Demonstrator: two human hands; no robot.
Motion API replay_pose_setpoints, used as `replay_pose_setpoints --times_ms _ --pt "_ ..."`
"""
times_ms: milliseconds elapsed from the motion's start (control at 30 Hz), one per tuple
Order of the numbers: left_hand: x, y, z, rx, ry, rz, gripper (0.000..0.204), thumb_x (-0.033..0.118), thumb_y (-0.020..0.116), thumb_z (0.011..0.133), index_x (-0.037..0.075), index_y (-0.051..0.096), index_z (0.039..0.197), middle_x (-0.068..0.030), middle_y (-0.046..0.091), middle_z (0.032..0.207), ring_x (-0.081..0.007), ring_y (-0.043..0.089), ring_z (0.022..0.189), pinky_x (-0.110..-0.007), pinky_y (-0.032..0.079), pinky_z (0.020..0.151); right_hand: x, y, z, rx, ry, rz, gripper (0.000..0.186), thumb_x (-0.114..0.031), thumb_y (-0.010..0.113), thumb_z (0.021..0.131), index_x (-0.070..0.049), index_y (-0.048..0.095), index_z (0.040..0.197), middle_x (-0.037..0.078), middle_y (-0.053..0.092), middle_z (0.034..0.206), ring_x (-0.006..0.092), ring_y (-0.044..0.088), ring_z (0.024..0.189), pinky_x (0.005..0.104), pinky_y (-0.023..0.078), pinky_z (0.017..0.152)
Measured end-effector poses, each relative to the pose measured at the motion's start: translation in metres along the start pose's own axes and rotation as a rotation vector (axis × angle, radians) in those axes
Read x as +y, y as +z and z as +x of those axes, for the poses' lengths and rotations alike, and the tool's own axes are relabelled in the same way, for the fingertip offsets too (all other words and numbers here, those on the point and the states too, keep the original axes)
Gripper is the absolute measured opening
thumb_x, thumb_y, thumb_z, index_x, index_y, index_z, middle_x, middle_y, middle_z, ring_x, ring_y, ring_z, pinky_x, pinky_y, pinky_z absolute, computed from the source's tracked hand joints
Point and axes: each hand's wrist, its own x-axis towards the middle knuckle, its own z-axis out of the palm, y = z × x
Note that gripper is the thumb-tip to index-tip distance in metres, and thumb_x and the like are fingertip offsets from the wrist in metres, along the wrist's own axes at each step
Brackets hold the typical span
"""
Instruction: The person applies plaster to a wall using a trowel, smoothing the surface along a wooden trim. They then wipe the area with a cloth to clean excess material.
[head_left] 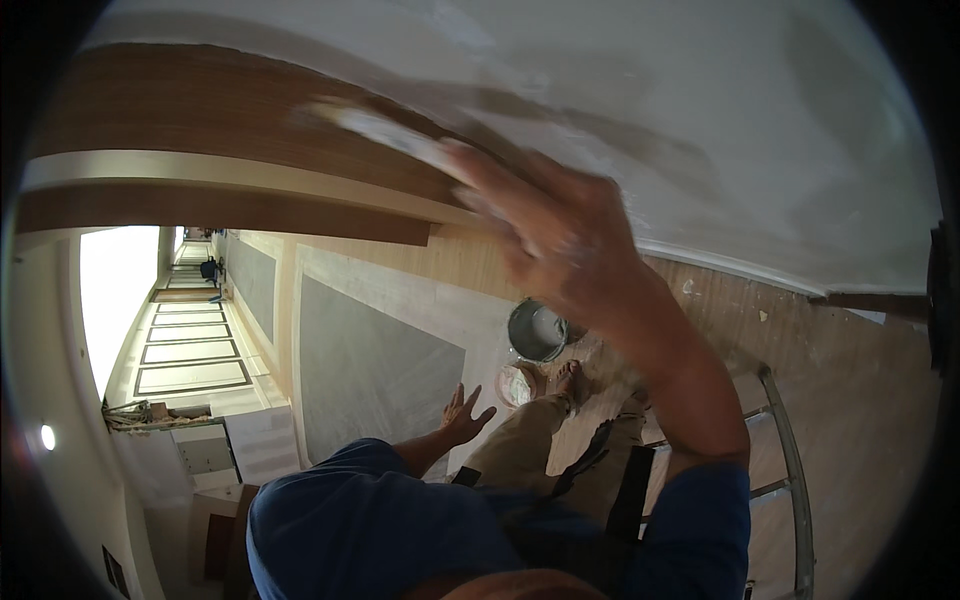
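My right hand (550, 215) is raised in front of the wall and closed round a paintbrush (395, 138). The brush has a pale, paint-smeared body, and motion blurs its tan tip. That tip is over the brown wooden trim (220, 105) of an opening, close to where the trim meets the white wall (700, 110); whether it touches I cannot tell. Lower down, my left hand (465, 417) hangs open with its fingers spread, holding nothing. Pale smears mark the back of my right hand.
Below stand a dark bucket (537, 331) with grey liquid and a small tub (518, 385) of white material, close to my bare foot (568, 383). A metal ladder (790, 470) is at my right. A long room with windows (195, 345) stretches away on the left.
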Motion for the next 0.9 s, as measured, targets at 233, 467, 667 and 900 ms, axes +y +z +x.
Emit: replay_pose_setpoints --times_ms 233,467,667,900 --pt "-0.008 -0.015 -0.011 0.036 -0.026 -0.089 0.091 0.071 0.055 0.093 0.018 0.03 0.162 -0.0365 0.011 0.164 -0.0505 0.015 0.153 -0.058 0.021 0.121 0.074 -0.003 -0.077 -0.05 0.142 -0.151 0.049 -0.004 0.073 0.089 -0.013 0.064 0.136 0.014 0.069 0.081 0.0293 0.067 0.062 0.0395 0.054 0.054" --pt "-0.018 -0.005 -0.018 0.001 -0.093 -0.049 0.089 0.072 0.054 0.093 0.02 0.031 0.162 -0.0339 0.013 0.165 -0.0478 0.018 0.153 -0.059 0.022 0.121 0.015 0.011 -0.001 0.074 -0.007 0.103 0.048 -0.003 0.074 0.088 -0.014 0.066 0.134 0.011 0.067 0.084 0.0267 0.066 0.065 0.0384 0.054 0.057" --pt "-0.006 0.007 0.001 -0.057 -0.066 -0.135 0.088 0.071 0.053 0.094 0.023 0.028 0.163 -0.0311 0.012 0.166 -0.0502 0.017 0.153 -0.058 0.023 0.122 0.163 0.049 -0.167 0.045 0.272 0.01 0.05 0.0 0.07 0.088 -0.013 0.064 0.136 0.015 0.073 0.106 0.0329 0.072 0.086 0.0408 0.059 0.074" --pt "0.017 0.082 0.061 -0.309 0.026 -0.065 0.089 0.069 0.052 0.095 0.021 0.021 0.164 -0.0271 0.008 0.168 -0.0465 0.016 0.154 -0.058 0.022 0.122 0.272 0.093 -0.306 0.006 0.436 -0.119 0.054 0.001 0.069 0.085 -0.018 0.065 0.135 0.011 0.07 0.095 0.0282 0.07 0.081 0.0385 0.061 0.074"
